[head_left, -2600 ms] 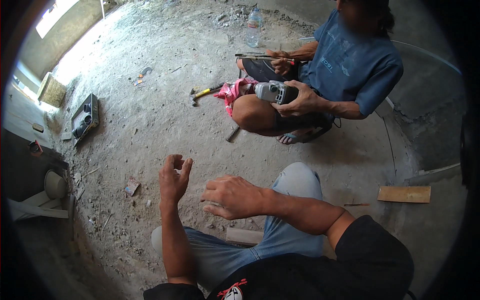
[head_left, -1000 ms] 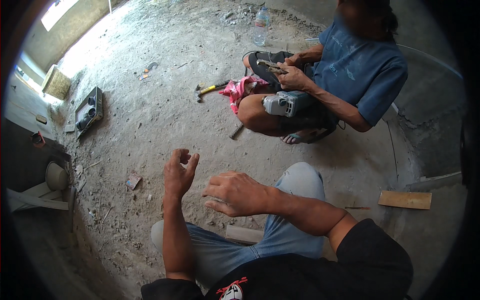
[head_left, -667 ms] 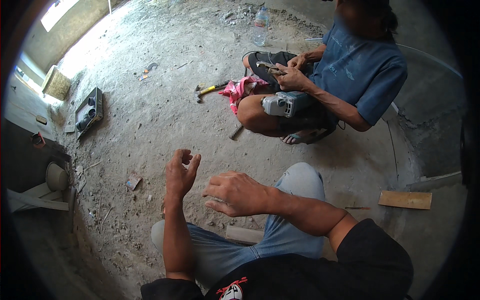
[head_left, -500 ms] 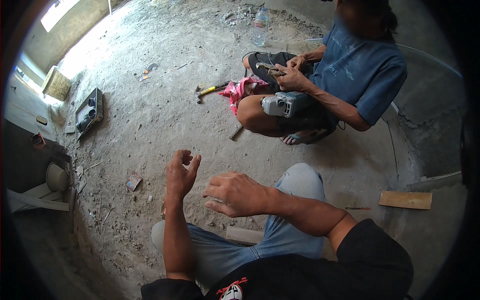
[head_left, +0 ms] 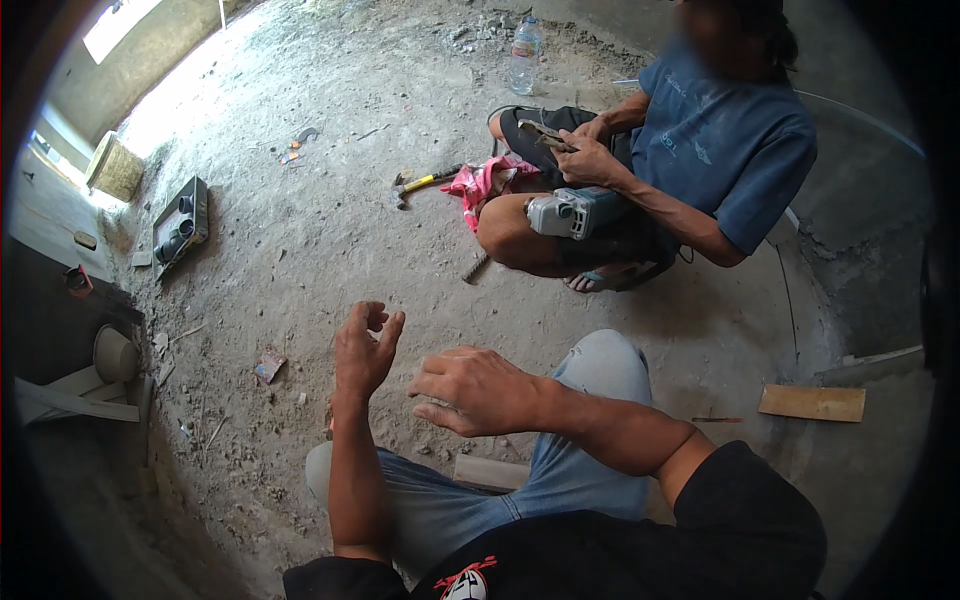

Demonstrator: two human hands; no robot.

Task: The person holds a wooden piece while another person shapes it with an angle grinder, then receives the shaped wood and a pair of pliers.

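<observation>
My left hand (head_left: 366, 350) is raised over the dusty floor with its thumb apart from its half-bent fingers, holding nothing. Just right of it, in front of my jeans, hovers my right hand (head_left: 475, 390), back upward, fingers loosely bent and thumb apart; nothing shows in it. The two hands do not touch. Below them a pale flat block (head_left: 490, 471) lies between my legs. Across from me a co-worker crouches, and that person's hands (head_left: 585, 152) hold a thin, worn, flat piece (head_left: 543, 134). A teal power tool (head_left: 572, 212) with a grey metal head rests on the co-worker's thigh.
A yellow-handled hammer (head_left: 428, 180) lies beside a pink cloth (head_left: 478, 188), near a ridged rod (head_left: 475, 267). Farther off stand a water bottle (head_left: 523, 58) and a bucket (head_left: 116, 168). At left is a tray (head_left: 203, 217) with black round parts; at right, a tan board (head_left: 812, 402).
The co-worker has tilted the flat piece slightly. My hands keep nearly the same pose; the whole view has shifted a little.
</observation>
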